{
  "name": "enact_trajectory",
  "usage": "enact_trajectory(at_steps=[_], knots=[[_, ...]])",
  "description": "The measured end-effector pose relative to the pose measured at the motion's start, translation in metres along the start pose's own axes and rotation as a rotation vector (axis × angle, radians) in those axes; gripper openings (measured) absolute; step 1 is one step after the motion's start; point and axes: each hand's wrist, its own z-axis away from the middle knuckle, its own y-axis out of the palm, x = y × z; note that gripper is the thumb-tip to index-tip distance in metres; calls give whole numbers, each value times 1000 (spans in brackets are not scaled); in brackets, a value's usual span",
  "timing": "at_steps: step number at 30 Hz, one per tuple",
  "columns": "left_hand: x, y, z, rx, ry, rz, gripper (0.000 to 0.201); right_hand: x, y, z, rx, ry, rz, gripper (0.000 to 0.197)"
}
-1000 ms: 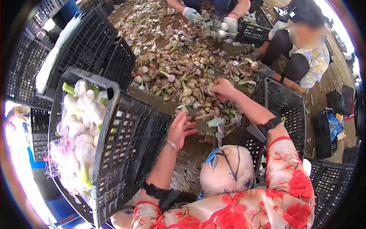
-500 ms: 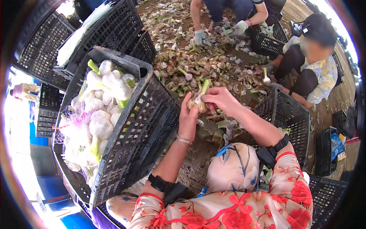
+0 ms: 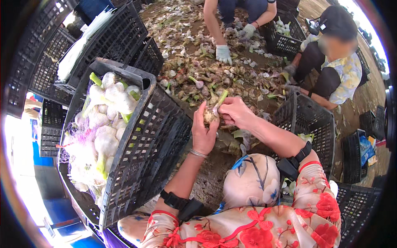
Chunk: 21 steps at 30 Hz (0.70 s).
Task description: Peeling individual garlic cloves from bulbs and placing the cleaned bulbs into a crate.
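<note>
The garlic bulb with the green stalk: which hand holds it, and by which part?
Both hands hold the garlic bulb: the left hand cups its round body, and the right hand grips near the stalk's base.

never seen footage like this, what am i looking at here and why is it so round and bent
A wide fisheye camera worn on a person's head looks down at their own bare hands; that lens bends the edges. The left hand and right hand together hold a garlic bulb with a green stalk. Beside the left hand, a black crate holds white bulbs. Ahead, garlic and husks cover the ground, where two other people also work; one wears a white glove.
</note>
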Motion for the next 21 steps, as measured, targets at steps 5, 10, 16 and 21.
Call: enact_trajectory(at_steps=[5, 10, 16, 21], knots=[[1, -1, 0, 18, 3, -81, 47, -1, 6, -1, -96, 9, 27, 12], [-2, -2, -10, 75, -605, 1058, 39, -1, -4, -5, -177, -361, 740, 21], [-1, 2, -10, 138, -696, 1203, 42, -5, -6, -1, -71, -349, 469, 24], [-21, 12, -4, 9, -314, 623, 53, 2, -4, 8, -77, -281, 588, 22]])
